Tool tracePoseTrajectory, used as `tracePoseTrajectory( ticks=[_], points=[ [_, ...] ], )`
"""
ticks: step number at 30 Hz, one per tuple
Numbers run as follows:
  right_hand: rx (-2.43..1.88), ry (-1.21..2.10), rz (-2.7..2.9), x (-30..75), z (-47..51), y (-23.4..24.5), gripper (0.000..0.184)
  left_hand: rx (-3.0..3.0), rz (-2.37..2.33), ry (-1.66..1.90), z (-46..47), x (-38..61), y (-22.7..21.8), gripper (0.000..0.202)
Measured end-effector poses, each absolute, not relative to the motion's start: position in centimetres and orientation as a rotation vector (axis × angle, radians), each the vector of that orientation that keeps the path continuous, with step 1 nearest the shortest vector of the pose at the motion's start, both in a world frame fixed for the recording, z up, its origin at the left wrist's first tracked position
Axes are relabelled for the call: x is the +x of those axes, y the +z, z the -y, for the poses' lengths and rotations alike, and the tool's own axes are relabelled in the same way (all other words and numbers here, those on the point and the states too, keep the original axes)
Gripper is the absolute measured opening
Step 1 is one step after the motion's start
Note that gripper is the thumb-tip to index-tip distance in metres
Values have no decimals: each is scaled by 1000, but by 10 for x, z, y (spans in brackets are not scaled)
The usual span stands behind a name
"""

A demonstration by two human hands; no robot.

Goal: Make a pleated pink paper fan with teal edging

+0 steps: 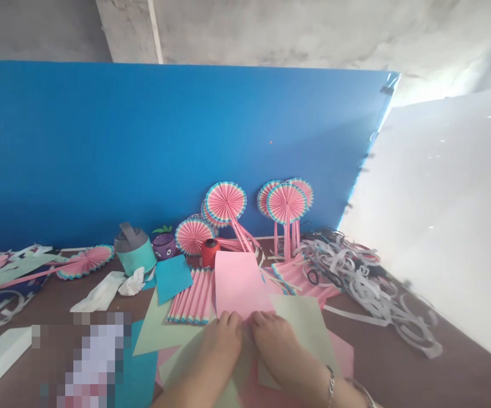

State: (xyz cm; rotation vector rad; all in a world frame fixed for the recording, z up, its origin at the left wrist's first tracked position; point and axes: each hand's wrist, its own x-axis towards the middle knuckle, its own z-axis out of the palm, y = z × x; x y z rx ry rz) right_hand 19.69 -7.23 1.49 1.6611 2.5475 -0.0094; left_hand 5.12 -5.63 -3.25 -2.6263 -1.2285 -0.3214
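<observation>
Both hands are on a sheet of pink paper [239, 280] in front of me, whose far part rises away from me. The curled fingers of my left hand [224, 343] grip its near edge. Just to the right, my right hand [274, 340] pinches the same edge, thumbs close together; the fold under the fingers is hidden. Green paper sheets [303, 314] lie beneath and beside the hands. A pleated pink paper strip [191, 297] with a blue and white edge rests left of the sheet, partly under a blue paper square [174, 277].
Finished round paper fans [287, 203] lean on the blue partition [164, 141]. A tangle of white paper strips [368, 283] and black-handled scissors [324, 277] lie right. A red thread spool [210, 252], purple pot [164, 245], teal container [135, 252] and crumpled tissue [132, 283] stand or lie left.
</observation>
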Motion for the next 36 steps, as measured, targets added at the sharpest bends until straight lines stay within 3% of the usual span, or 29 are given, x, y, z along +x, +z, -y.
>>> tracePoseTrajectory(
  ticks=[9,15,19,24,28,30,36],
  points=[
    [1846,-89,-2385,210,76,41,31,-2442,1373,-134,71,48,-20,37],
    [1938,-165,-2371,216,73,41,28,-2421,1370,-66,73,43,-22,34],
    [2029,-50,-2326,219,66,34,27,-2454,1431,-114,69,44,-23,31],
    [1726,129,-2621,225,56,32,17,-2545,1512,-82,69,44,-8,34],
    [1635,143,-2587,226,51,30,20,-2594,1698,-1,66,41,4,38],
    [1623,142,-2587,227,50,28,21,-2571,1763,-113,62,37,9,39],
    [1856,83,-2666,234,47,29,22,-2509,1614,-887,56,28,17,33]
  ],
)
